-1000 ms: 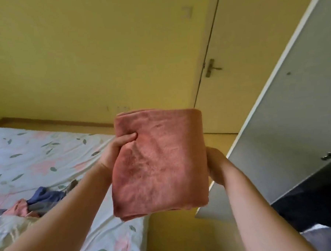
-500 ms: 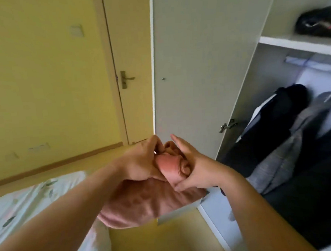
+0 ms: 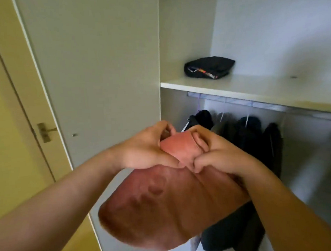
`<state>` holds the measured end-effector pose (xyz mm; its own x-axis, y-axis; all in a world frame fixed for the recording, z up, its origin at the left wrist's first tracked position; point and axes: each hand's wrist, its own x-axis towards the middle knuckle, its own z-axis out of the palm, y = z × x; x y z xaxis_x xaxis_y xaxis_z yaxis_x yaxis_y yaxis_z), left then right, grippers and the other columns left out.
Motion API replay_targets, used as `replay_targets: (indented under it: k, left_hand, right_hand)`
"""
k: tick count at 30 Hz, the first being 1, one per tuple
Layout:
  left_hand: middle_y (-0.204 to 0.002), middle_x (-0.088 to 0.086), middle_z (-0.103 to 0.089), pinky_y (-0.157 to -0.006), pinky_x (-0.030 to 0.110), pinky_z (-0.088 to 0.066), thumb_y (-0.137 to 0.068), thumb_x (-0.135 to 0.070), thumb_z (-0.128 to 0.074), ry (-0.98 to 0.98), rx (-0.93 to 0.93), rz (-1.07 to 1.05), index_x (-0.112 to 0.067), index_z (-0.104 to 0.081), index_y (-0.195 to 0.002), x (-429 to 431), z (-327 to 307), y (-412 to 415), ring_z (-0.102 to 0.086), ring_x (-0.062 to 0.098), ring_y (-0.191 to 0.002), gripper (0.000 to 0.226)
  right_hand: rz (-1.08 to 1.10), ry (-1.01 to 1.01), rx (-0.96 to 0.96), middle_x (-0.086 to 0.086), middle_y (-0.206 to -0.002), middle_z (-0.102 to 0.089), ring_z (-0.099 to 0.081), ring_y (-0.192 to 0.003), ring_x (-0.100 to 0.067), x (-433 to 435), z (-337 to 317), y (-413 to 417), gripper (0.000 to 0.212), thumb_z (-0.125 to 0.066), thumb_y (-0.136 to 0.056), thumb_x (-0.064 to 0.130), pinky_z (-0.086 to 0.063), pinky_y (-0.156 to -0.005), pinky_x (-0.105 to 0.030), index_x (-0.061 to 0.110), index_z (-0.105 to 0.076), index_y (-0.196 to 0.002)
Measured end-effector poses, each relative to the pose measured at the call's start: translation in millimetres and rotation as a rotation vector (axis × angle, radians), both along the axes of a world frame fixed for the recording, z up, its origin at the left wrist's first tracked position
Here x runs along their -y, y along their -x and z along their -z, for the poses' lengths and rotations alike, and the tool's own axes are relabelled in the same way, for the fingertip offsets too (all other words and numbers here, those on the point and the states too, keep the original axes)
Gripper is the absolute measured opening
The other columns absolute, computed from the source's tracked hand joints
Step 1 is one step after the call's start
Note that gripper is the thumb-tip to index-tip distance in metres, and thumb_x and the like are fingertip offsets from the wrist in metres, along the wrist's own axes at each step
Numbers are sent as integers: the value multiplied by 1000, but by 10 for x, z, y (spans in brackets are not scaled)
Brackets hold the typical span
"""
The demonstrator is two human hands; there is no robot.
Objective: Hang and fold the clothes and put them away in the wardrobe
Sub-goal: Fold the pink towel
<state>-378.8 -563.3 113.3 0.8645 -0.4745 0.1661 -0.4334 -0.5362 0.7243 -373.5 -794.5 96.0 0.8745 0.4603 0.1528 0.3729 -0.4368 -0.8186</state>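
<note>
Terracotta plush towel, folded, is held in mid-air before the open wardrobe, below its shelf. Left hand and right hand pinch its rolled far end, fingers curled tight, probably to keep the folds together. Long axis points toward the hanging clothes; near end sags.

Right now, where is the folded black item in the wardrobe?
In the head view, the folded black item lies upper right of centre, on the left part of the wardrobe shelf, above the hanging dark clothes.
</note>
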Motion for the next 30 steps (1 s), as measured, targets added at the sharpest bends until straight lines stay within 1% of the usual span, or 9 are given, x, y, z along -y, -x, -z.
replay_targets:
  k: [5,8,10,13,16,19,22,26,30]
  left_hand:
    - [-122,-5,-66,-94,40,-58,-57,-49,-86,53,-32,216,-30,-48,-131,461,-880,-289,-69,13,-109,86]
    - [-148,-2,-50,-103,44,-52,-59,-30,-92,-110,-90,503,-30,-25,-152,643,-1315,-409,-57,17,-131,114]
    - [-147,-3,-52,-101,45,-53,-63,-9,-89,-190,-101,622,-30,-20,-154,781,-1520,-478,-57,20,-132,116]
    - [-127,2,-69,-88,43,-57,-71,14,-73,-161,-159,689,-26,-44,-142,1062,-1776,-562,-69,26,-113,86]
    - [-112,15,-73,-84,45,-58,-74,9,-68,-65,-274,701,-15,-69,-120,1324,-2036,-620,-73,32,-98,52]
    - [-115,20,-69,-93,46,-55,-71,-14,-76,119,-342,559,-4,-69,-123,1546,-2244,-740,-68,35,-103,54]
    - [-123,22,-67,-106,54,-48,-71,-31,-82,73,-398,470,-2,-68,-125,1805,-2399,-872,-63,38,-114,63]
    - [-101,18,-74,-87,40,-58,-65,-24,-77,-85,-243,484,-5,-78,-101,2206,-2582,-1117,-73,29,-89,41]
    - [-90,8,-76,-74,32,-56,-45,-30,-75,-108,211,299,-17,-78,-88,2470,-2719,-1388,-71,25,-81,44]
  right_hand:
    - [227,-56,187,17,-95,-73,-70,-83,-2,505,-861,-4,67,-75,-38,28,-51,-74,-34,42,-65,-103]
    - [308,-78,250,12,-97,-73,-71,-86,-8,799,-1300,51,65,-75,-40,26,-57,-80,-43,35,-68,-104]
    - [356,-111,285,4,-102,-74,-72,-94,-18,1024,-1538,105,64,-74,-42,22,-58,-89,-52,27,-69,-106]
    - [377,-213,307,-4,-103,-75,-73,-97,-26,1337,-1809,169,60,-71,-45,11,-59,-88,-49,26,-74,-102]
    - [315,-353,303,-6,-95,-75,-72,-92,-28,1611,-2086,143,53,-65,-49,2,-57,-82,-42,25,-78,-94]
    - [270,-503,231,-23,-125,-67,-64,-116,-43,1949,-2352,-4,67,-57,-59,-1,-46,-106,-55,7,-67,-125]
    - [264,-570,142,-25,-130,-63,-61,-121,-46,2247,-2470,-173,74,-55,-59,0,-47,-105,-57,3,-62,-132]
    - [271,-590,143,-20,-105,-72,-70,-96,-37,2578,-2441,-438,59,-54,-57,0,-59,-81,-44,3,-71,-114]
    - [388,-551,231,-14,-99,-75,-72,-92,-33,2737,-2462,-695,59,-59,-54,0,-59,-79,-42,9,-69,-111]
